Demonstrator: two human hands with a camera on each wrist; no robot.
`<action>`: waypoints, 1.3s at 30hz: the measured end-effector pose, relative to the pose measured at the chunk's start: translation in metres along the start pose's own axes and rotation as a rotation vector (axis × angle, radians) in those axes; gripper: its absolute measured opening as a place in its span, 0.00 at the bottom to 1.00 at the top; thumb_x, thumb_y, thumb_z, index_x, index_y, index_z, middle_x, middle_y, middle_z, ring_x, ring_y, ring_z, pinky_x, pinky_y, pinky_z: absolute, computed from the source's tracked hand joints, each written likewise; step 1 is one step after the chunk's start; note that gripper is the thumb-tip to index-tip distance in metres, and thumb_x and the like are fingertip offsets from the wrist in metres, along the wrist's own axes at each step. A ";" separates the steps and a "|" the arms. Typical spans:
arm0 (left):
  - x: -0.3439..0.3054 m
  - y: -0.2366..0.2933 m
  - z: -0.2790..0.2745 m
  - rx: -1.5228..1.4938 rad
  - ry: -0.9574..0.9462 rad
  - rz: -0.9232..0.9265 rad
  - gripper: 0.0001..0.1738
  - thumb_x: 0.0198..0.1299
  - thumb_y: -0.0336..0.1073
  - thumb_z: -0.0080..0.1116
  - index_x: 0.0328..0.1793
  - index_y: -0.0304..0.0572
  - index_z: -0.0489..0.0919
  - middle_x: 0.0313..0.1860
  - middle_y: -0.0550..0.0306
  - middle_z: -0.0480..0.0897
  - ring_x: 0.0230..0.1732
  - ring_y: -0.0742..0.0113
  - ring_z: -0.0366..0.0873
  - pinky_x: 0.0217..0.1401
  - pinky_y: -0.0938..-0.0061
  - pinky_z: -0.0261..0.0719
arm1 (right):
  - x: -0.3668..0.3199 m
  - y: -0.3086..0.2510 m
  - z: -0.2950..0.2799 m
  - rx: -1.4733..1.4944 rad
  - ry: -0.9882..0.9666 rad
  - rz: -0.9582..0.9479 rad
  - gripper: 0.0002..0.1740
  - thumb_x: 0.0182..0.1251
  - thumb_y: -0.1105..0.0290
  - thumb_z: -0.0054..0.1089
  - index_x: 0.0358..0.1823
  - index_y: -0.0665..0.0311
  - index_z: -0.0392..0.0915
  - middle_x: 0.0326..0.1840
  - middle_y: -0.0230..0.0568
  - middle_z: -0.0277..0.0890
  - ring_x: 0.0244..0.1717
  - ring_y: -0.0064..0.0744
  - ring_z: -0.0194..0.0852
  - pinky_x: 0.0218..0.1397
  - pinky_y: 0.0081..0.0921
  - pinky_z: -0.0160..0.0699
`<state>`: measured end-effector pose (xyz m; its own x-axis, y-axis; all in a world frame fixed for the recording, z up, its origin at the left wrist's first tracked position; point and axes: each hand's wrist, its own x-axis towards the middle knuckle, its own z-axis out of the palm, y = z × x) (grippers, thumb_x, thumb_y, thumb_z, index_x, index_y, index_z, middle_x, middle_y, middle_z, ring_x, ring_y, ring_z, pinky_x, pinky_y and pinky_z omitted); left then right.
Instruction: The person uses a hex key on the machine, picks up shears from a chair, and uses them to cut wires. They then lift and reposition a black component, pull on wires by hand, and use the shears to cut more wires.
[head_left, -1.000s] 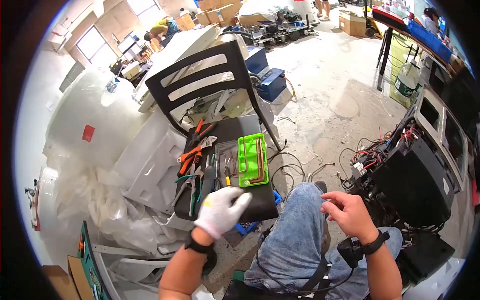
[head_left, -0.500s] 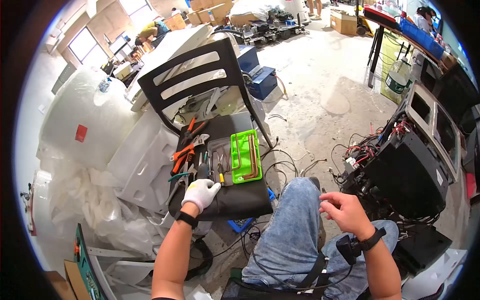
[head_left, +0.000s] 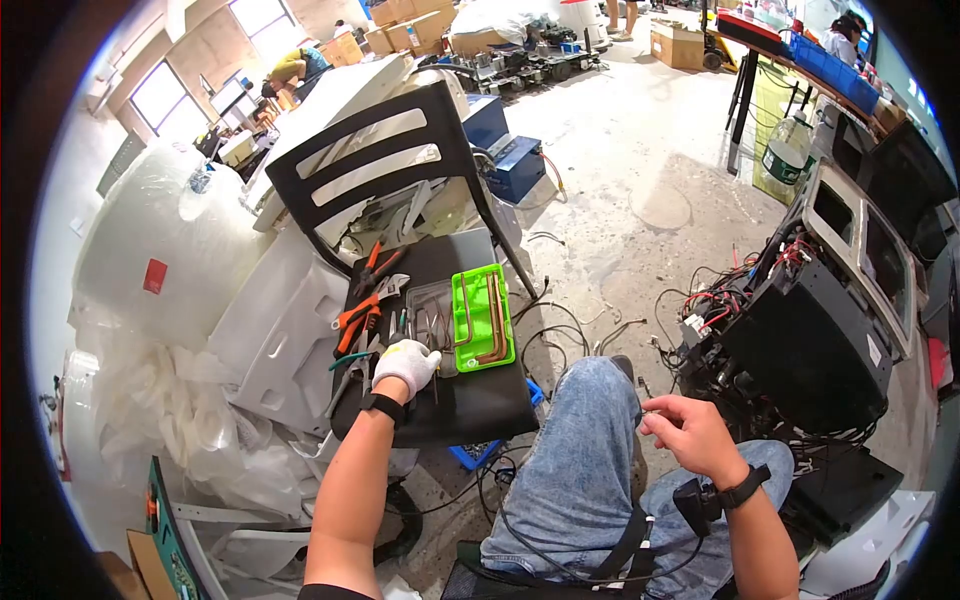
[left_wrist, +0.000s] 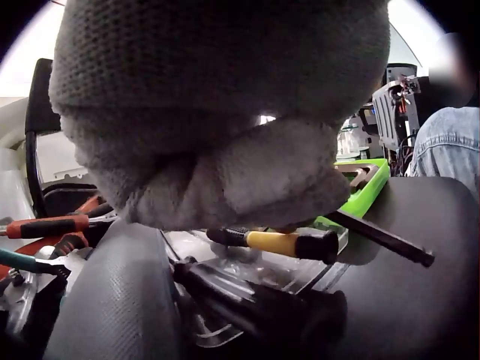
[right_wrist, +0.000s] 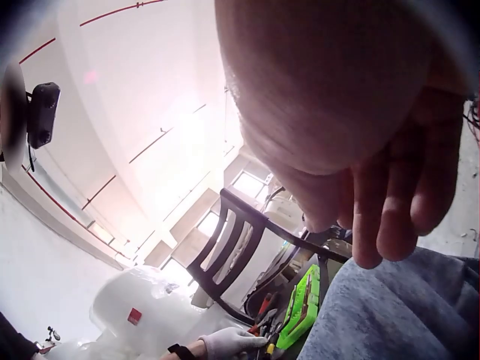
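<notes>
My left hand [head_left: 408, 367], in a white knitted glove, is low over the tools on the chair seat [head_left: 470, 405]. Its curled fingers grip a dark hex key [left_wrist: 382, 238], whose ball end sticks out to the right in the left wrist view. Just below the glove lie a yellow-and-black screwdriver [left_wrist: 281, 242] and a black-handled screwdriver [left_wrist: 240, 296]. A green tray [head_left: 482, 320] with several bronze-coloured hex keys sits to the right. My bare right hand [head_left: 695, 430] is above my thigh, thumb and forefinger pinching a small piece; I cannot tell what it is.
Orange-handled pliers [head_left: 357, 318] and an adjustable wrench [head_left: 392, 286] lie left on the seat, below the chair's backrest [head_left: 370, 150]. A blue bin [head_left: 475, 455] stands under the seat. Cables run over the floor toward black equipment [head_left: 800, 350] on the right.
My left hand has moved from the seat's front edge inward over the tools, and the hex key now shows below it. The right hand stays above the thigh. The head view has shifted slightly.
</notes>
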<state>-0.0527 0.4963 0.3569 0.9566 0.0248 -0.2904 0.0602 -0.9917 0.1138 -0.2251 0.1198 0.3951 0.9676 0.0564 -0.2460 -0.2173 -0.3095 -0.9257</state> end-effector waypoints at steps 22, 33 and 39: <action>-0.066 -0.032 -0.005 -0.134 0.328 -0.087 0.20 0.58 0.51 0.53 0.35 0.42 0.84 0.33 0.46 0.82 0.39 0.49 0.80 0.44 0.62 0.76 | 0.004 0.013 0.006 0.081 -0.005 0.066 0.13 0.63 0.70 0.55 0.45 0.72 0.77 0.30 0.39 0.81 0.25 0.20 0.77 0.29 0.17 0.75; -0.081 -0.104 -0.012 -0.062 0.369 -0.329 0.19 0.56 0.50 0.55 0.38 0.43 0.84 0.36 0.46 0.83 0.42 0.49 0.80 0.47 0.62 0.75 | 0.006 0.012 -0.003 0.165 0.057 0.067 0.11 0.64 0.72 0.54 0.44 0.73 0.77 0.30 0.39 0.80 0.28 0.20 0.76 0.29 0.18 0.75; -0.065 -0.111 0.006 -0.071 0.252 -0.341 0.23 0.54 0.54 0.57 0.38 0.41 0.83 0.38 0.42 0.82 0.43 0.47 0.79 0.49 0.62 0.74 | 0.002 0.025 -0.004 0.163 0.053 0.101 0.12 0.64 0.71 0.54 0.44 0.73 0.76 0.29 0.39 0.80 0.27 0.19 0.75 0.29 0.18 0.75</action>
<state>-0.1233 0.6036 0.3574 0.9177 0.3885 -0.0828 0.3962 -0.9105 0.1187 -0.2280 0.1082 0.3731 0.9444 -0.0180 -0.3282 -0.3270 -0.1534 -0.9325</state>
